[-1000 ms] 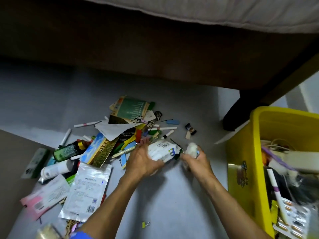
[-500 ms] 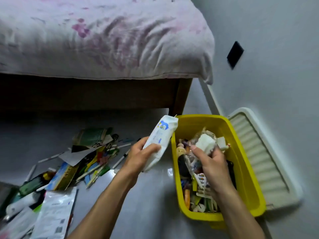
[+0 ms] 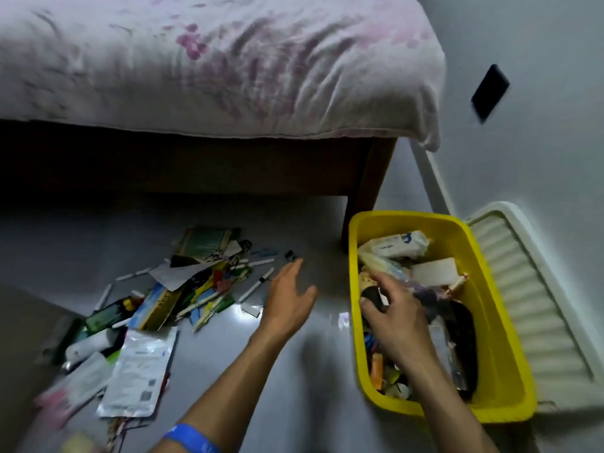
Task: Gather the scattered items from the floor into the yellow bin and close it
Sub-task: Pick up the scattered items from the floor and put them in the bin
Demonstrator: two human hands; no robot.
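Both forearms enter from the near edge and extend toward the far side. The left hand (image 3: 287, 299) is at centre, palm down, with its fingers (image 3: 292, 268) straight, loosely spread and pointing far-left; it holds nothing. A blue wristband (image 3: 191, 436) circles the left forearm near the frame edge. The right hand (image 3: 397, 317) is further right, palm down, with its fingers (image 3: 380, 279) slightly bent and spread, pointing far-left. No grasp by the right hand is visible.
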